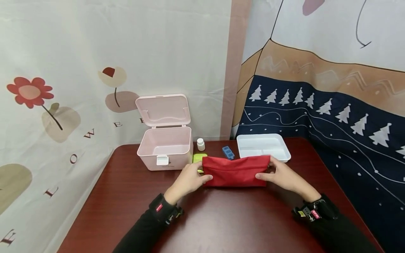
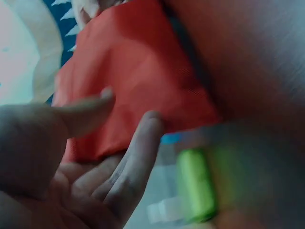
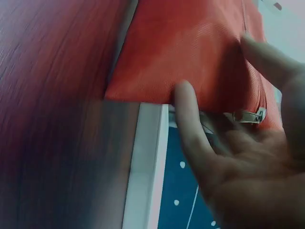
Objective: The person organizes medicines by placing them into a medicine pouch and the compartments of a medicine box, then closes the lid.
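Between my two hands a red zippered pouch [image 1: 235, 172] is held lengthwise, its long side facing me. My left hand [image 1: 188, 178] grips its left end, with the thumb in front and fingers behind. At the other end my right hand [image 1: 284, 175] holds it the same way. The zip's metal pull [image 3: 252, 116] shows by the right fingers in the right wrist view. Just behind the left end, a lime-green case [image 1: 200, 157] is partly hidden by the pouch and left hand.
A pink lidded box [image 1: 164, 149] stands with its lid up at the back left. Beside it are a small white bottle [image 1: 200, 144] and a blue pill organizer [image 1: 228, 152]. A white divided tray [image 1: 264, 146] lies at the back right, its near edge partly behind the pouch.
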`<state>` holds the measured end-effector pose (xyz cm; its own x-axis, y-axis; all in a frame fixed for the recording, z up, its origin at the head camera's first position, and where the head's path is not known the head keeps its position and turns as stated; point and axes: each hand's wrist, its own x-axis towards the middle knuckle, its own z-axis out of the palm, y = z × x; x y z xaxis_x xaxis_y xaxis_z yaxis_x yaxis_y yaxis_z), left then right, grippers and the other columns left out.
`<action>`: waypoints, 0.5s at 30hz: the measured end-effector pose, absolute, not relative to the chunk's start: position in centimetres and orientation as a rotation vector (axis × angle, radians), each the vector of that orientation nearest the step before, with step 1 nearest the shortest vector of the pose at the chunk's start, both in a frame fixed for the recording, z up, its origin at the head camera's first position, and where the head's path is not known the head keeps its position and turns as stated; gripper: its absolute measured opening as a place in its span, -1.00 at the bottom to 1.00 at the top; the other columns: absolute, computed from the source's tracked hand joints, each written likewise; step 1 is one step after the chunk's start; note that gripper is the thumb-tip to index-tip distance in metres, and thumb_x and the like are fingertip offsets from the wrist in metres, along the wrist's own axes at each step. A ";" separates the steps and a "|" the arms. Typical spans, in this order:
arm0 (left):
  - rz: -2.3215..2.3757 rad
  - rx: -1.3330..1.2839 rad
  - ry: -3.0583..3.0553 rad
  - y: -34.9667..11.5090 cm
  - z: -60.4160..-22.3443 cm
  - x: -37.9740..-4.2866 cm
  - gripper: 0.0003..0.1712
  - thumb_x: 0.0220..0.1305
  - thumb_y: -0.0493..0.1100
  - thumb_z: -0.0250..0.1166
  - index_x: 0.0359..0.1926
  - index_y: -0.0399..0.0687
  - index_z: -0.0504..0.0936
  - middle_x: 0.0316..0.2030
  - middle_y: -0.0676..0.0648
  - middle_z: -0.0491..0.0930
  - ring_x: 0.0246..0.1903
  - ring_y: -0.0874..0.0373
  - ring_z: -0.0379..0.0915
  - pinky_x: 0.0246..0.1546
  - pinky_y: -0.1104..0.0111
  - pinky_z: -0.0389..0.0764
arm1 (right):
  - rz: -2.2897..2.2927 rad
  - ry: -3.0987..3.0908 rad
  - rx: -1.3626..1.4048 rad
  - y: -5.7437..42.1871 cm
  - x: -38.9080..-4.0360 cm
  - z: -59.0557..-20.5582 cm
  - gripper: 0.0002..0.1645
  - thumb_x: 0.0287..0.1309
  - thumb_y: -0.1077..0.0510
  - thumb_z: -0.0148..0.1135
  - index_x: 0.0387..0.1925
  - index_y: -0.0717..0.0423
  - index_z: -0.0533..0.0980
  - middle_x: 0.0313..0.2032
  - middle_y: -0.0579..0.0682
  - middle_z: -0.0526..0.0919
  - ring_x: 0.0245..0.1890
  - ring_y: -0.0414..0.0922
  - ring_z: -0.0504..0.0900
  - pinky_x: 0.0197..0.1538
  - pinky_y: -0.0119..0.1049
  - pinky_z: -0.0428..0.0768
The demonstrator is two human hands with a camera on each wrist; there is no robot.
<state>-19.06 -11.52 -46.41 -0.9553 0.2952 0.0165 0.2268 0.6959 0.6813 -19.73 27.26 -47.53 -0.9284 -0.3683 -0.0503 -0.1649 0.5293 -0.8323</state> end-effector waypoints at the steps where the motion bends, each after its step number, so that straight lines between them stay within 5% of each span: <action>1: 1.131 0.416 2.788 -11.4 -46.9 -19.0 -0.56 0.37 0.01 0.56 0.17 -0.05 0.74 -0.28 0.05 0.85 -0.50 0.30 0.67 -0.21 0.30 0.69 | -1.364 2.523 -0.452 27.2 -19.6 -47.8 -0.14 0.38 -0.05 0.54 0.52 0.15 0.36 0.18 0.19 0.72 -0.02 -0.04 0.74 -0.04 -0.33 0.75; 6: 1.273 0.350 2.711 -11.1 -48.2 -18.5 -0.80 0.45 -0.12 0.50 0.00 -0.05 0.74 -0.38 0.00 0.82 -0.63 0.24 0.66 -0.47 0.33 0.70 | -1.344 2.542 -0.416 26.9 -19.2 -48.3 -0.42 0.44 0.00 0.48 0.35 0.14 0.59 0.11 0.11 0.78 -0.07 -0.04 0.73 -0.09 -0.25 0.79; 15: 1.327 0.368 2.945 -13.2 -43.9 -18.4 -0.78 0.43 -0.11 0.50 0.04 0.07 0.76 -0.46 0.02 0.71 -0.54 0.23 0.53 -0.43 0.33 0.55 | -1.531 2.512 -0.358 24.2 -19.9 -44.5 -0.51 0.44 0.03 0.49 0.25 0.19 0.65 -0.01 0.19 0.82 -0.26 -0.01 0.77 -0.13 -0.16 0.82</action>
